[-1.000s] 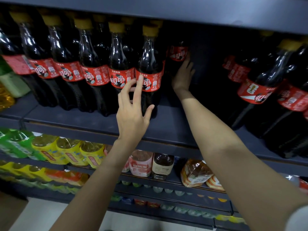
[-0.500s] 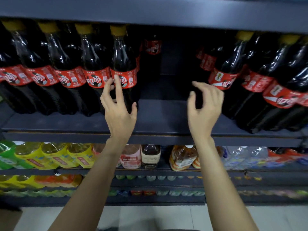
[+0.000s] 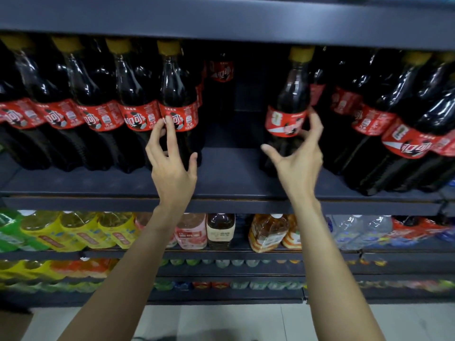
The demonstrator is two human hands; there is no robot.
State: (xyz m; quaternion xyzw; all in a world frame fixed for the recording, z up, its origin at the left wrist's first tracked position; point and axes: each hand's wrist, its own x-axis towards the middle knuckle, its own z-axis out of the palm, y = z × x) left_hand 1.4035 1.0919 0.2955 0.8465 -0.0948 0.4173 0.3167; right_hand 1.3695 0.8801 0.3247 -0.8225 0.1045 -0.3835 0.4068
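Fingers [image 3: 169, 134] of the left hand [image 3: 172, 171] lie straight, tips touching the row-end cola bottle [image 3: 176, 89] — the right hand [image 3: 301, 166] is splayed, gripping nothing, fingertips against a second bottle [image 3: 291, 94] just left of them.

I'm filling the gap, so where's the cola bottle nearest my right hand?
In the head view, the cola bottle stands right of centre on the upper shelf, at the right edge of the gap, just beyond the right hand.

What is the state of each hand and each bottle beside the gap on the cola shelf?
left hand: open, fingertips on left bottle's label.
left bottle: standing, capped, full.
right hand: open, spread around right bottle.
right bottle: standing, capped, full.
shelf: front bare between them.
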